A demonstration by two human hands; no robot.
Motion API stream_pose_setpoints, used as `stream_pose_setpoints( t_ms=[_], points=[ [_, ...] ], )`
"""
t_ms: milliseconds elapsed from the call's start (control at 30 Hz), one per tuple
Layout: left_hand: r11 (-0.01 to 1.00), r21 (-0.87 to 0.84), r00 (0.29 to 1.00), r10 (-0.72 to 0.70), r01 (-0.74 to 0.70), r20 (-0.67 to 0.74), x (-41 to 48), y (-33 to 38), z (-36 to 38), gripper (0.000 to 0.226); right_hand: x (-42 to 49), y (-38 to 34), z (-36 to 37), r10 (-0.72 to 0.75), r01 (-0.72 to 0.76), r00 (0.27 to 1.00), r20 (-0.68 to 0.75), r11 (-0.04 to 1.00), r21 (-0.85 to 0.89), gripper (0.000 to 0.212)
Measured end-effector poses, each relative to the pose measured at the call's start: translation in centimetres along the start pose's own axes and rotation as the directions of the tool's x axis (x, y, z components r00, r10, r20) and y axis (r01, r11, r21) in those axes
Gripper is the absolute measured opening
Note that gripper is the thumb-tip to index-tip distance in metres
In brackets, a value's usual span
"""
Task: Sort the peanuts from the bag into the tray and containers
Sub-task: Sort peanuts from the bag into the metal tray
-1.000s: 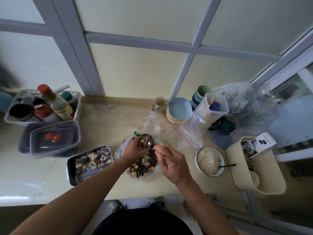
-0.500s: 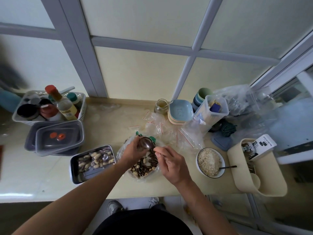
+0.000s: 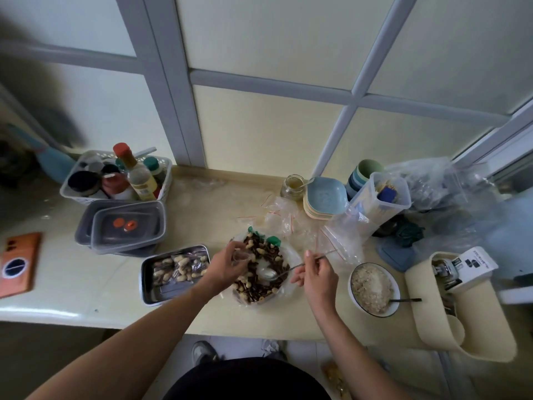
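An open clear bag (image 3: 291, 256) of pale peanuts mixed with dark seeds lies on the counter in front of me. My left hand (image 3: 226, 265) hovers over its left side and pinches a small clear bag (image 3: 241, 257). My right hand (image 3: 318, 274) holds a metal spoon (image 3: 268, 274) by its thin handle, with the spoon's bowl resting on the mix. Left of the bag, a metal tray (image 3: 161, 293) holds small clear bags filled with peanuts.
Two stacked lidded containers (image 3: 127, 226) and a basket of bottles (image 3: 115, 180) stand at the back left, an orange phone (image 3: 18, 264) at far left. Empty zip bags (image 3: 302, 226), blue dishes (image 3: 326, 197), a jar (image 3: 292, 186) and an oat bowl (image 3: 373, 288) crowd the right.
The spoon's bowl, earlier raised beside my left hand, now lies down in the peanut mix. My right hand has drawn back to the right. The view has swung left and the phone appears.
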State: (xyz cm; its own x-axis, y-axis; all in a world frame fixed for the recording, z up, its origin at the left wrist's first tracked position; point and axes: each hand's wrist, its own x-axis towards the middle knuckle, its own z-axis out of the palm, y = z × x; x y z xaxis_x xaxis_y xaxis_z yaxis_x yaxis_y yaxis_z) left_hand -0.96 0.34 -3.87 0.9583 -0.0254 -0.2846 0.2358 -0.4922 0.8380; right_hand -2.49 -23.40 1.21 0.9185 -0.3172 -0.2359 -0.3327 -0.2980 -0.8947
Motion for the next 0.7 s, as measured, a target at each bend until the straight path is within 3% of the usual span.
stream_pose_setpoints(
  t_ms=[167,267,500,700],
  points=[
    [0.999,0.030,0.999,0.012,-0.014,0.050,-0.9,-0.1,-0.5,0.033,1.7,0.3,2.4,0.163,-0.165,0.986,0.033,0.981,0.099,0.040],
    [0.999,0.034,0.997,0.004,-0.006,0.078,-1.2,-0.1,-0.6,0.031,2.5,-0.6,3.4,0.165,-0.173,0.983,0.083,0.980,0.095,0.034],
    [0.996,0.091,0.998,0.011,-0.017,0.065,-1.4,-0.4,-0.3,0.041,3.9,-1.7,4.3,-0.079,0.095,0.993,0.090,0.977,-0.192,0.021],
    [0.994,0.098,0.997,-0.051,0.046,0.054,-0.8,-0.2,0.5,0.053,2.7,-1.4,5.2,-0.313,0.375,0.924,0.220,0.854,-0.361,0.030]
  ],
)
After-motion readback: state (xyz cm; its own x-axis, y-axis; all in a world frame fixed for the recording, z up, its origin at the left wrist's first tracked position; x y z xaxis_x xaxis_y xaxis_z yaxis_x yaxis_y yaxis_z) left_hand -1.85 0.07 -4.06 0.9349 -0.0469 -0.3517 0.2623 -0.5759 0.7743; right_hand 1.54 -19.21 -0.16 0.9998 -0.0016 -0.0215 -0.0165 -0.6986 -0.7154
